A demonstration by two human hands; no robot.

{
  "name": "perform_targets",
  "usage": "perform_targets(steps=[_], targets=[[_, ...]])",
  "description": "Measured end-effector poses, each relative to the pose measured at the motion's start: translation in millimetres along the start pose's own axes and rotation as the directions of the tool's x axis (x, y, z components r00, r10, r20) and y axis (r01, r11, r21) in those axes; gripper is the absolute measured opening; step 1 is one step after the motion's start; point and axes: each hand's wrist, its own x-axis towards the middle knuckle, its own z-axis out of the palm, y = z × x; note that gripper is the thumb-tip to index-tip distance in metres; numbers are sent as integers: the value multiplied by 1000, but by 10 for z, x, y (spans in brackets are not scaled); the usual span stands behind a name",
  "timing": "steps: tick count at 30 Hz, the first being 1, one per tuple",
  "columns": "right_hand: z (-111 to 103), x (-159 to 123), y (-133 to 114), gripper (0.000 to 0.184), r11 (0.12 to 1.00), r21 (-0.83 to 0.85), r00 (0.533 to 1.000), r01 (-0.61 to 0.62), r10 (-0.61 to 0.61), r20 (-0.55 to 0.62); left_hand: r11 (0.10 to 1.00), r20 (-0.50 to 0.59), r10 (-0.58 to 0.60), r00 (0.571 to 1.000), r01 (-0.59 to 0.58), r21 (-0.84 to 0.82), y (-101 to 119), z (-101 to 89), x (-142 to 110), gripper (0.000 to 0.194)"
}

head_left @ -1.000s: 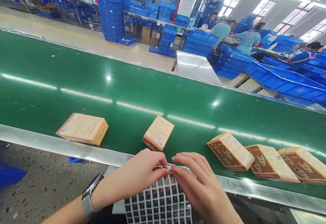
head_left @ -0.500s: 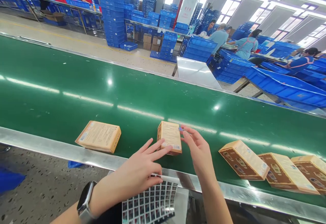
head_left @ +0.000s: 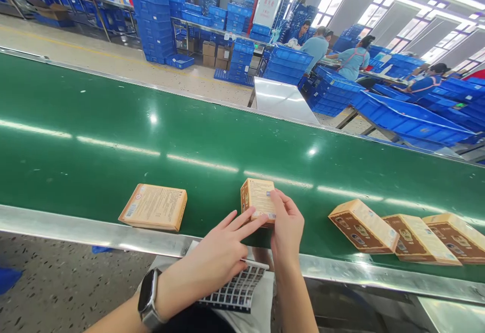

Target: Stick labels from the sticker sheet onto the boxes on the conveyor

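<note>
Here, item by item, largest first.

Conveyor belt (head_left: 113, 136): green surface running across your view, steel rail along its near edge.

Flat box (head_left: 153, 207): lies printed face up to your left, untouched by either hand.

Three boxes in a row (head_left: 401, 232): brown-sided, lined up at your right, well apart from your hands; no label can be made out on them, so they look to be waiting.

Centre box (head_left: 257, 201): the one in hand, on the belt just past the rail.

Left hand (head_left: 212, 259): fingers spread, tips steadying the centre box's near edge; nothing gripped.

Right hand (head_left: 287, 224): fingers together, pressing flat on its right corner; the labelling of this box appears nearly finished.

Sticker sheet (head_left: 238, 290): grid of small labels below the rail, under your left hand; many remain.
</note>
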Motion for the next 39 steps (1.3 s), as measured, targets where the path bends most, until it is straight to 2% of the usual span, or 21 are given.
perform_targets(steps=[4, 7, 9, 12, 16, 17, 20, 22, 23, 24, 25, 26, 27, 28, 29, 30, 31, 34, 36, 37, 39], targets=[[-63, 70, -8, 42, 998, -66, 999, 22, -23, -23, 999, -9, 30, 999, -30, 10, 15, 45, 54, 17], [-136, 109, -37, 41, 974, -201, 994, 106, -110, -7, 998, -23, 59, 998, -59, 16, 22, 82, 93, 16], [-187, 130, -76, 37, 893, -384, 970, 236, -240, 37, 997, -19, 78, 997, -78, 17, 29, 97, 125, 15], [-250, 183, -138, 31, 675, -624, 899, 394, -423, 110, 996, 8, 92, 996, -92, 11, 41, 110, 187, 15], [-318, 345, -205, 43, 566, -727, 864, 390, -498, 77, 994, 5, 108, 994, -108, -2, 68, 123, 252, 13], [-330, 382, -228, 45, 539, -735, 841, 411, -535, 79, 992, -7, 123, 992, -123, -13, 81, 116, 244, 12], [-324, 360, -329, 37, 403, -706, 697, 582, -695, 178, 983, 6, 151, 988, -150, -102, 147, 50, 111, 10], [-273, 197, -402, 31, 347, -599, 626, 721, -697, 349, 976, 82, 105, 991, -87, -201, 209, -33, -63, 9], [-230, 82, -431, 33, 348, -518, 604, 782, -631, 487, 969, 137, 56, 989, -21, -247, 239, -84, -164, 10], [-175, -39, -450, 41, 366, -424, 560, 828, -520, 645, 958, 172, 44, 984, 7, -287, 266, -139, -266, 7], [-108, -152, -456, 56, 390, -333, 479, 859, -377, 793, 943, 193, 45, 980, 22, -332, 288, -196, -362, 5], [-31, -242, -451, 73, 414, -257, 374, 873, -231, 898, 928, 202, 45, 978, 34, -372, 304, -254, -447, 7], [51, -296, -434, 90, 427, -206, 273, 881, -104, 956, 917, 202, 30, 979, 53, -396, 314, -311, -516, 10], [134, -310, -409, 101, 422, -180, 205, 889, -13, 979, 907, 198, 0, 980, 84, -412, 320, -363, -568, 11], [211, -280, -379, 107, 403, -175, 173, 898, 43, 984, 899, 193, -51, 980, 129, -419, 322, -410, -602, 9], [279, -213, -348, 107, 375, -186, 171, 908, 72, 983, 891, 191, -114, 975, 185, -415, 321, -448, -620, 6], [332, -119, -321, 104, 343, -214, 198, 915, 80, 977, 880, 191, -178, 965, 243, -407, 317, -476, -623, 4], [378, 193, -290, 87, 246, -347, 354, 905, 19, 935, 829, 200, -339, 919, 392, -399, 282, -509, -588, 3], [313, 287, -324, 68, 214, -403, 426, 890, -78, 901, 777, 206, -426, 881, 473, -416, 243, -510, -559, 9], [256, 275, -357, 58, 221, -399, 433, 890, -138, 891, 746, 205, -472, 858, 512, -425, 222, -512, -549, 10], [117, 140, -445, 39, 293, -327, 400, 899, -237, 886, 701, 188, -545, 817, 567, -431, 189, -528, -540, 6]])
